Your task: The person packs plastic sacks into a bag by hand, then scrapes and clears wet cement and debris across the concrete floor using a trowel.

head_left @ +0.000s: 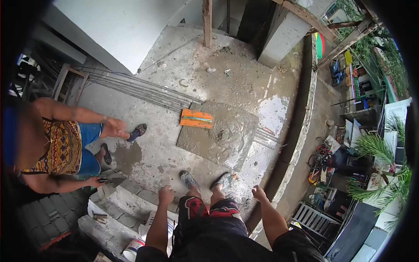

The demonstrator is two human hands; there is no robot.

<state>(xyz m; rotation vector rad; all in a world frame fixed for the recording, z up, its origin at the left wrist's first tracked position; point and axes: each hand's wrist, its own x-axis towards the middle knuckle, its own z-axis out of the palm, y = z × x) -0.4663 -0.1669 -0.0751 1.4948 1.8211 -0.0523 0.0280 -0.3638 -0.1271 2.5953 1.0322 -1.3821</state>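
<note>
My left hand [166,194] hangs at my left side with its fingers curled; whatever it may hold is too small to make out. On my other side, my right hand [259,193] is also closed near the low wall, its contents hidden. Neither hand touches the board. In front of my feet lies a square board [196,139] bearing a wet grey mortar pile [229,131]. An orange float [196,118] rests on the board's far left part.
A co-worker [61,144] stands at the left, holding a trowel [114,180]. Rebar rods [135,89] run beneath the board. Concrete blocks [131,201] and a bucket [133,249] are at lower left. A low wall [301,144] curves along the right, beyond a wooden post [207,24].
</note>
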